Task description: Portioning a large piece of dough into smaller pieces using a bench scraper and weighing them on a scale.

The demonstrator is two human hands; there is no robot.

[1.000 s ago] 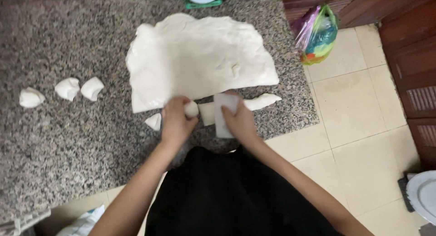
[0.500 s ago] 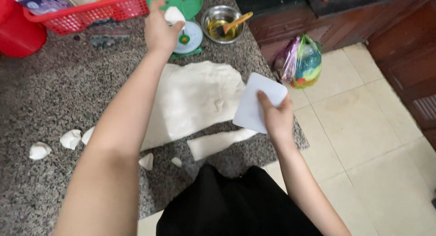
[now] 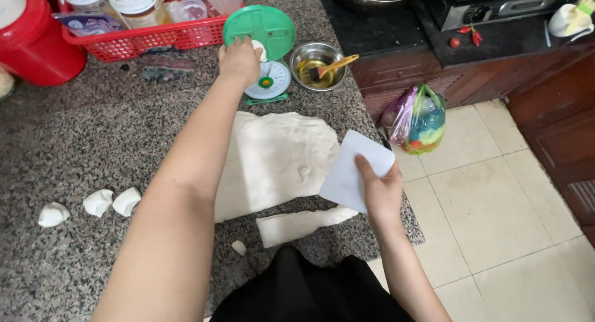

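Left hand (image 3: 238, 58) is extended to 12 o'clock, fingers closed on a small white dough piece (image 3: 259, 50) held at the green pan of the kitchen scale (image 3: 265, 43). The piece is pale, rounded and mostly hidden by the fingers. Right hand (image 3: 381, 195) grips a white plastic scraper (image 3: 350, 167) above the bench (image 3: 93, 142) edge. A flat dough sheet (image 3: 279, 158) lies between the arms, with a cut strip (image 3: 297, 224) at 6 o'clock. Three lumps (image 3: 99, 202) sit at 9 o'clock.

Granite counter (image 3: 74, 148), beige floor tiles (image 3: 496, 210)
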